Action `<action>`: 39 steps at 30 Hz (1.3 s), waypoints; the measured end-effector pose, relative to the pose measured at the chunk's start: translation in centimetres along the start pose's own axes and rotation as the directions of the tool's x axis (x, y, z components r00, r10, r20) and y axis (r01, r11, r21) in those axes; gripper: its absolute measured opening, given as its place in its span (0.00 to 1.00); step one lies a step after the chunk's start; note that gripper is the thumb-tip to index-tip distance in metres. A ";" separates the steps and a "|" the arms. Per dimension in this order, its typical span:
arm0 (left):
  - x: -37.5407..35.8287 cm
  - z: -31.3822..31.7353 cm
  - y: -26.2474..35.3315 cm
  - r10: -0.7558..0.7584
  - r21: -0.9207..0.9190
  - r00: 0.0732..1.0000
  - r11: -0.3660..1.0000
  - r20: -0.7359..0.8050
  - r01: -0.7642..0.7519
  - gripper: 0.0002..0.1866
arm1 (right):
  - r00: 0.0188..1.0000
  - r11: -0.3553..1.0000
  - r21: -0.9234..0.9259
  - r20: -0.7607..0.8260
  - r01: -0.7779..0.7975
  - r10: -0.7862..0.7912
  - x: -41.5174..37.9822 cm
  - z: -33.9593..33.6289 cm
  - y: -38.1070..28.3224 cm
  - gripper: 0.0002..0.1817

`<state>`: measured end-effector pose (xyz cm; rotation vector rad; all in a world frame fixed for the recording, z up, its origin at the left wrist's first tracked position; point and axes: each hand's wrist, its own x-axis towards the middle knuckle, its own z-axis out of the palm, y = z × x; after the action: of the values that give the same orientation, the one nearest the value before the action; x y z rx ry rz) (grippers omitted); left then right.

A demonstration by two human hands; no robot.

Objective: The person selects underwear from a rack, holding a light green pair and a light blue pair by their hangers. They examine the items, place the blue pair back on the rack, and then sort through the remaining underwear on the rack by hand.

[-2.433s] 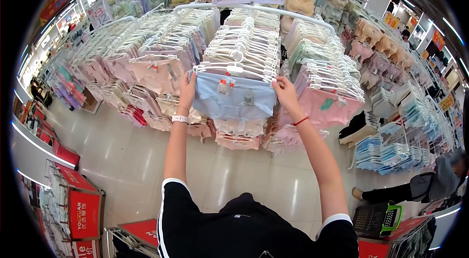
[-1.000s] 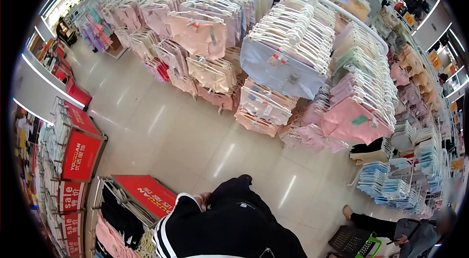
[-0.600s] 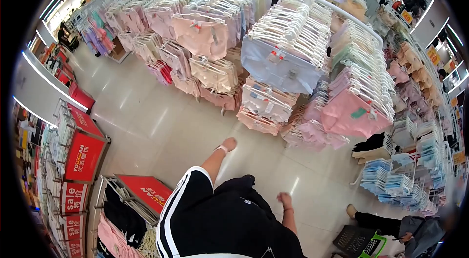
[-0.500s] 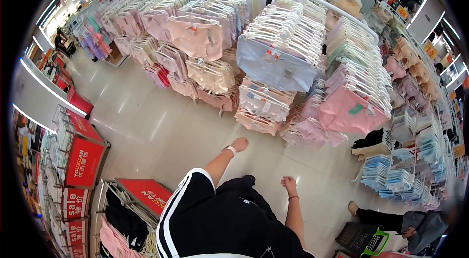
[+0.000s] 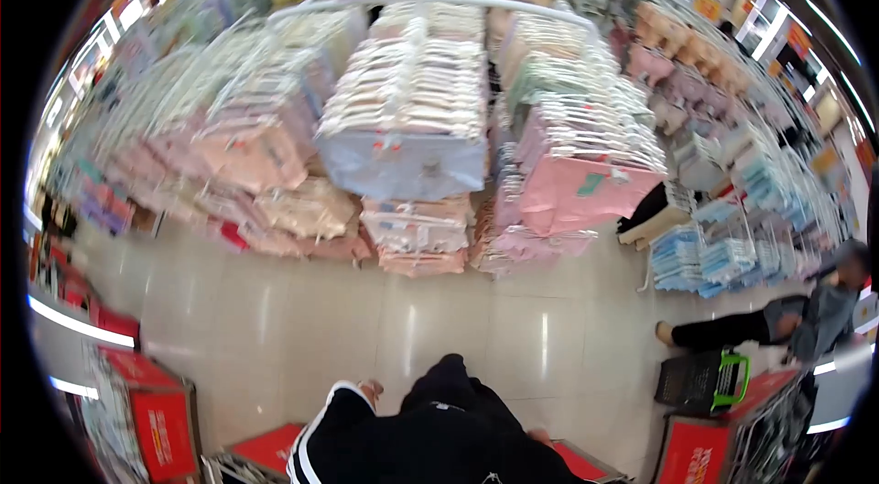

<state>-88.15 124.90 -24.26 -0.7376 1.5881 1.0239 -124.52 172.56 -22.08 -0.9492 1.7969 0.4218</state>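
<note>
Head view, blurred by motion: nearest is the person's own black top with white stripes on the sleeve [image 5: 320,420], filling the bottom edge. Only a sliver of the left hand [image 5: 370,388] shows beside that sleeve, low against the body; whether its fingers are spread or curled cannot be told. A small part of the right hand [image 5: 538,435] shows at the other side of the body, and its fingers cannot be made out either. Neither hand touches any goods. Beyond lies a pale tiled floor [image 5: 366,319]. Further off, straight ahead, stands the rack [image 5: 439,0], and the closest item facing the person is the light blue underwear [image 5: 401,163], hanging flat from a white hanger, its long axis running left to right, its waistband up, with small tags on the front. To its right hangs pink underwear [image 5: 581,191]. At far right a crouching person [image 5: 787,324] is next to a black basket with a green handle [image 5: 705,381]
</note>
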 end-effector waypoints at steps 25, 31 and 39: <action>11.4 -17.8 54.7 0.289 0.641 0.948 0.755 -0.135 -0.139 0.16 | 0.890 0.327 0.945 -0.138 -0.013 0.435 3.4 -13.0 23.9 0.14; 10.0 -12.7 72.8 0.569 0.710 0.823 0.578 0.003 -0.402 0.18 | 0.903 -0.156 0.987 0.097 -0.034 0.419 0.4 -22.3 31.0 0.13; 16.0 -19.3 81.9 0.580 0.674 0.800 0.530 0.154 -0.514 0.17 | 0.981 0.462 0.879 0.029 -0.117 0.194 7.7 -26.9 40.9 0.15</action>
<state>-171.35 144.49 -18.35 0.2888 2.1619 0.7043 -173.85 177.31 -23.35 -0.0366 1.8173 -0.4648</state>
